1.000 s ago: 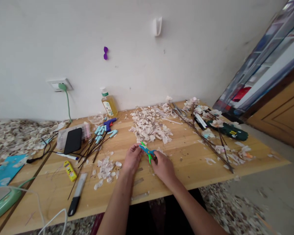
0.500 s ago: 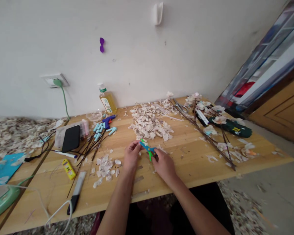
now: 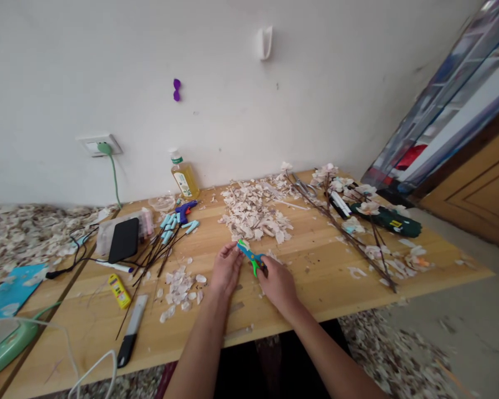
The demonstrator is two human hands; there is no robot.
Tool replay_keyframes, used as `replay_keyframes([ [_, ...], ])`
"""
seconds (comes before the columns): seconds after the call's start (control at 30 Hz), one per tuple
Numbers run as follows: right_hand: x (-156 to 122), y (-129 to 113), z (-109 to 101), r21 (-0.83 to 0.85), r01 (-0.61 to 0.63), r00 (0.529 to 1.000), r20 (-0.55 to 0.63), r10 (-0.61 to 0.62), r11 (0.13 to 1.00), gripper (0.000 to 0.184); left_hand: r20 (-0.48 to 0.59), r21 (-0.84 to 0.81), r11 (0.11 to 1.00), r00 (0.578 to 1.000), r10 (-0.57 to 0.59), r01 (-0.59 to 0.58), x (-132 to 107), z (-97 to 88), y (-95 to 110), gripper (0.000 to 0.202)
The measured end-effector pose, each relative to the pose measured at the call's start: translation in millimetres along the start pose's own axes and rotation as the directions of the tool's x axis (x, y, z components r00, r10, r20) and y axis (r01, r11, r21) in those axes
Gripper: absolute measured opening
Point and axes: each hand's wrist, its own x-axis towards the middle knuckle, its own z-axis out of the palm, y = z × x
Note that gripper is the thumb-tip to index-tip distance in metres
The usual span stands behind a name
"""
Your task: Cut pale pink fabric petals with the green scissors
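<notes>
My right hand (image 3: 278, 282) grips the handles of a pair of blue and green scissors (image 3: 253, 257), whose blades point up and left. My left hand (image 3: 227, 270) is closed in a pinch at the blade tips. A small pale flake (image 3: 245, 244) shows there, mostly hidden by fingers and blades. Just beyond my hands lies a heap of thin whitish flakes (image 3: 255, 213), like shell pieces or petals. A smaller pile of pale petal-like pieces (image 3: 181, 288) lies to the left of my left wrist.
On the left are a black phone (image 3: 123, 239), a yellow box (image 3: 119, 291), a utility knife (image 3: 132, 332), blue-wrapped pieces (image 3: 168, 226) and a blue glue gun (image 3: 186, 210). Behind stands a bottle of yellow liquid (image 3: 184, 176). Flowered branches (image 3: 349, 235) lie along the right.
The view has tilted and shifted slightly, so the table sits a little lower in the picture. My hands keep nearly the same pose around the scissors.
</notes>
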Motion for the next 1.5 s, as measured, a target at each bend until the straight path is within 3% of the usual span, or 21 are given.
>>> replay_keyframes([
  [0.2,-1,-2,-3,-0.007,0.015,1.000,0.003,-0.015,1.000,0.013,-0.041,-0.058,0.998,0.999,-0.027,0.025,-3,4.6,0,0.036],
  [0.53,1,-1,-3,0.002,0.000,1.000,0.013,0.000,1.000,0.010,-0.035,0.210,0.973,0.994,0.102,-0.092,2,-1.4,-5,0.035],
  [0.87,0,-4,-4,0.014,0.006,1.000,0.001,-0.006,1.000,0.011,0.021,0.254,0.951,0.984,0.179,-0.179,3,-3.9,3,0.045],
  [1.03,0,-2,-3,0.015,0.010,1.000,0.005,-0.010,1.000,0.012,0.037,0.297,0.932,0.977,0.208,-0.209,3,-3.3,6,0.041],
  [1.3,1,4,-2,0.101,-0.078,0.997,-0.021,0.080,0.992,0.017,0.053,0.349,0.917,0.981,0.185,-0.192,5,-5.3,9,0.037],
  [1.4,1,4,-4,0.171,-0.096,0.994,-0.039,0.104,0.981,0.016,0.022,0.311,0.938,0.988,0.153,-0.152,4,-6.3,5,0.039],
  [1.5,1,3,-4,0.137,-0.068,0.996,-0.053,0.075,0.988,0.012,0.001,0.250,0.960,0.992,0.128,-0.124,5,-6.6,1,0.042],
])
